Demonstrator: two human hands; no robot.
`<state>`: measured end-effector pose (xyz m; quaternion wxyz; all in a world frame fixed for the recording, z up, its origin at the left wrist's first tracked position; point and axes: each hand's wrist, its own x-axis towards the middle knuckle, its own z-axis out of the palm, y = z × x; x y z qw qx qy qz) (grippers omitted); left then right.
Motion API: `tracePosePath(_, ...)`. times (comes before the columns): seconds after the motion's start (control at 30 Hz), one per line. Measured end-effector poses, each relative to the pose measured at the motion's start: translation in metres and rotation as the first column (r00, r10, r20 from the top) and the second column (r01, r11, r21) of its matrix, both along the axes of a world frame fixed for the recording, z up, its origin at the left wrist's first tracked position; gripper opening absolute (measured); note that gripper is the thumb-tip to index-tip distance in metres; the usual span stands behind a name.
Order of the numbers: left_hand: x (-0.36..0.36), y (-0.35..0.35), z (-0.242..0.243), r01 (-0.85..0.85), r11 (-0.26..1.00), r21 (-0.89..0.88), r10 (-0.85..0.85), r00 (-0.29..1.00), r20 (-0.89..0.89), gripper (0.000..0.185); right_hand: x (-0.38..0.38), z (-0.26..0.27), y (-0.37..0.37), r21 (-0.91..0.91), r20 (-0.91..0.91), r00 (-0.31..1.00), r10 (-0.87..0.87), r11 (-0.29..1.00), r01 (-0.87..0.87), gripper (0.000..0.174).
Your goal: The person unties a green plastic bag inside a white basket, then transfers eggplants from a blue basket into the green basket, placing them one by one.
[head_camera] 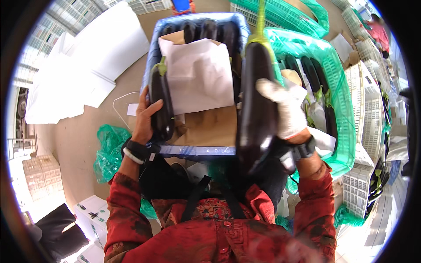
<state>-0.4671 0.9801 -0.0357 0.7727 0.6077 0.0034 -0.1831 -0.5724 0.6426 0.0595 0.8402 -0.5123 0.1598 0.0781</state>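
My bare left hand (143,121) grips a dark eggplant (161,98) with a green cap, over the left side of a crate lined with blue plastic (197,151). My right hand (289,111), in a white knitted glove, holds a larger, glossy eggplant (258,95) raised near the crate's right side, its long pale-green stem pointing away from me. Inside the blue-lined crate lie a white paper sheet (199,75) and brown paper (210,126). More eggplants (209,30) show along its back and right side; the papers hide whatever is beneath them.
To the right stands a crate lined with green plastic (347,141), holding several eggplants (309,70) and paper. Crumpled green plastic (110,149) lies on the floor at left. White boards or boxes (111,42) stand beyond. Plastic crates (357,194) line the right; another person (380,36) is far right.
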Motion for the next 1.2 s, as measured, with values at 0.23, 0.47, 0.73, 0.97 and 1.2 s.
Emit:
tracePosePath(0.23,0.007,-0.009,-0.015,-0.13,0.649,0.75,-0.247,0.896,0.369,0.087,0.073,-0.057,0.143,-0.564,0.083,0.996,-0.043,0.822,0.082,0.096)
tracePosePath(0.47,0.018,-0.007,-0.016,-0.102,0.593,0.799,-0.337,0.869,0.362,0.084,0.078,-0.084,0.152,-0.41,-0.022,0.999,-0.024,0.912,0.013,0.109)
tracePosePath(0.73,0.026,-0.007,-0.016,-0.097,0.618,0.78,-0.405,0.811,0.422,0.075,0.066,-0.09,0.166,-0.729,-0.071,0.993,0.092,0.675,-0.114,0.132)
tracePosePath(0.97,0.034,-0.003,-0.022,-0.104,0.658,0.745,-0.382,0.807,0.45,0.07,0.06,-0.083,0.154,-0.762,-0.119,0.97,0.214,0.606,-0.227,0.131)
tracePosePath(1.2,0.03,-0.014,-0.014,-0.182,0.412,0.893,-0.53,0.749,0.397,0.072,0.057,-0.072,0.17,-0.803,-0.292,0.941,0.17,0.49,-0.338,0.128)
